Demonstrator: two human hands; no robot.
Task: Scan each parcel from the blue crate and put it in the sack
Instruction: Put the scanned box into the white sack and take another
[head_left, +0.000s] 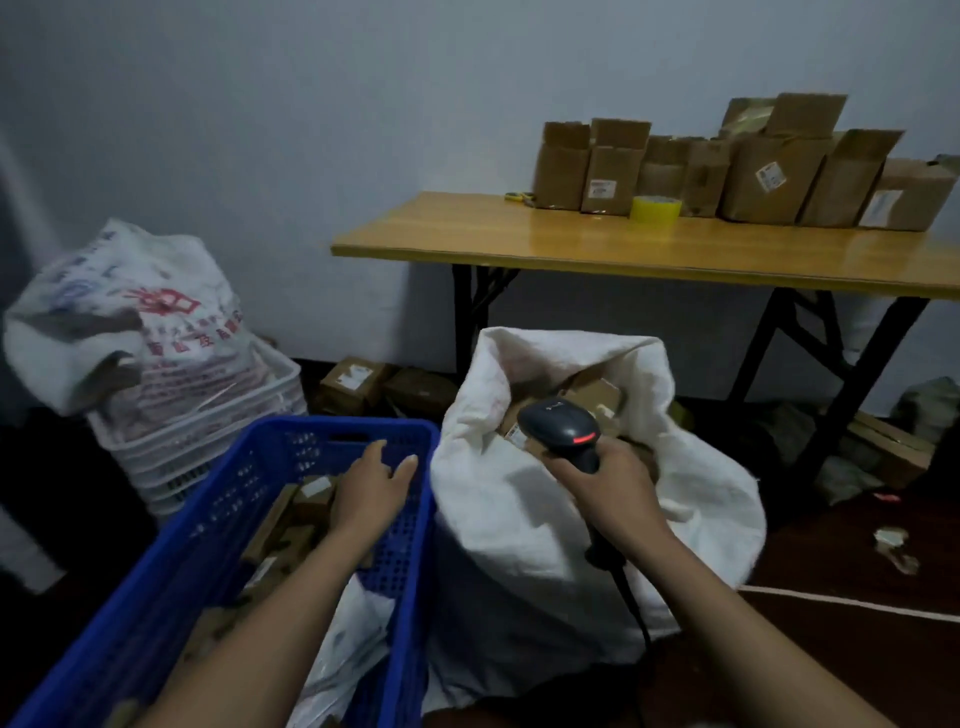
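A blue perforated crate sits at lower left with several brown cardboard parcels inside. My left hand hovers over the crate's far right corner, fingers relaxed and holding nothing. To the right stands an open white sack with several brown parcels in its mouth. My right hand grips the handle of a dark barcode scanner above the sack's opening. A red light glows on the scanner's head, and its cable hangs down past my wrist.
A wooden folding table at the back right carries several cardboard boxes and a roll of yellow tape. White stacked crates with a printed sack on top stand at left. More boxes lie on the floor by the wall.
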